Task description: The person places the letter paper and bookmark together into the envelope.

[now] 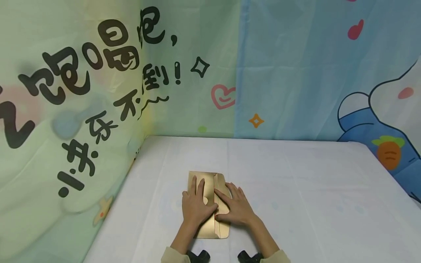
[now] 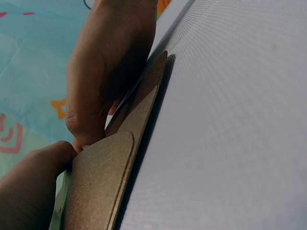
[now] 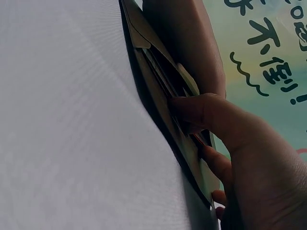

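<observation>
A gold envelope (image 1: 206,231) lies upright on the white table, its long flap (image 1: 223,231) along the right side. My left hand (image 1: 196,207) rests on the envelope's left part with fingers spread, and its thumb reaches the seam. From the right, my right hand (image 1: 239,209) lies across the flap, thumb and forefinger touching its inner edge. In the right wrist view, a gap shows between the layers of the envelope (image 3: 144,60), with the right thumb (image 3: 196,108) at it. The left wrist view shows the envelope's raised edge (image 2: 103,182) beside the left thumb (image 2: 45,160).
White cloth covers the table (image 1: 312,204). A printed curtain (image 1: 187,109) with black lettering hangs behind and to the left. Two black objects (image 1: 198,256), partly cut off, are by the wrists at the bottom of the head view.
</observation>
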`<state>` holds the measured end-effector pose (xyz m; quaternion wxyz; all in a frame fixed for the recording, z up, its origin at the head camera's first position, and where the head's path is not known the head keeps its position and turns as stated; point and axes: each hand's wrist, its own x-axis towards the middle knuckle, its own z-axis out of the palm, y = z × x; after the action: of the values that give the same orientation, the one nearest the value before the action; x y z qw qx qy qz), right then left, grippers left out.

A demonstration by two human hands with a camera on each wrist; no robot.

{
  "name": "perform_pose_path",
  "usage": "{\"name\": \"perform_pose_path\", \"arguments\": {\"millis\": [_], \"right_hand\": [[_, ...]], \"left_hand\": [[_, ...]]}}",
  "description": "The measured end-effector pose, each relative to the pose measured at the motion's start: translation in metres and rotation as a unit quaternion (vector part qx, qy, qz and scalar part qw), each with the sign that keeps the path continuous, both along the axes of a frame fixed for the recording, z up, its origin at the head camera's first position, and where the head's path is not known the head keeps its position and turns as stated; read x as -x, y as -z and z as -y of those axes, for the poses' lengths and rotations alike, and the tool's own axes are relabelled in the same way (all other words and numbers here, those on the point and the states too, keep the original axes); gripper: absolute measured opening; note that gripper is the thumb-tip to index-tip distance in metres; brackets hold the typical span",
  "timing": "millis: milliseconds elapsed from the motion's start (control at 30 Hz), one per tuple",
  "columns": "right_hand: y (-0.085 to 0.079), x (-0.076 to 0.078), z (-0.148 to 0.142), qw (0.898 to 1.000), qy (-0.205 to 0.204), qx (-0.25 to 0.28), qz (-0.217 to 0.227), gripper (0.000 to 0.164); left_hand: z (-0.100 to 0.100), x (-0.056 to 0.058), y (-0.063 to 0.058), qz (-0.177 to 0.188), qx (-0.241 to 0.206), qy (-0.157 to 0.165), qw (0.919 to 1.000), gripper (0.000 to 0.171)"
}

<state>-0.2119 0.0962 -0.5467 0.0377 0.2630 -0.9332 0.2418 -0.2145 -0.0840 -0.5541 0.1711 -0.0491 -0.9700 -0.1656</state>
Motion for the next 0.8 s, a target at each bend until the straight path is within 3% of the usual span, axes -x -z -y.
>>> {"name": "perform_pose_path", "arguments": {"millis": [500,800], "right_hand": [[-0.0019,-0.0014,0.0005,1.0,-0.002,0.007,-0.014,0.083],[-0.0003,-0.001,-0.0004,1.0,0.004,-0.004,0.009,0.083]], "left_hand": [[0.0006,0.0001,0.0002,0.002,0.013,-0.004,0.9999,0.094],[-0.0009,-0.0017,-0.0001,0.004,0.008,-0.001,1.0,0.093]]}}
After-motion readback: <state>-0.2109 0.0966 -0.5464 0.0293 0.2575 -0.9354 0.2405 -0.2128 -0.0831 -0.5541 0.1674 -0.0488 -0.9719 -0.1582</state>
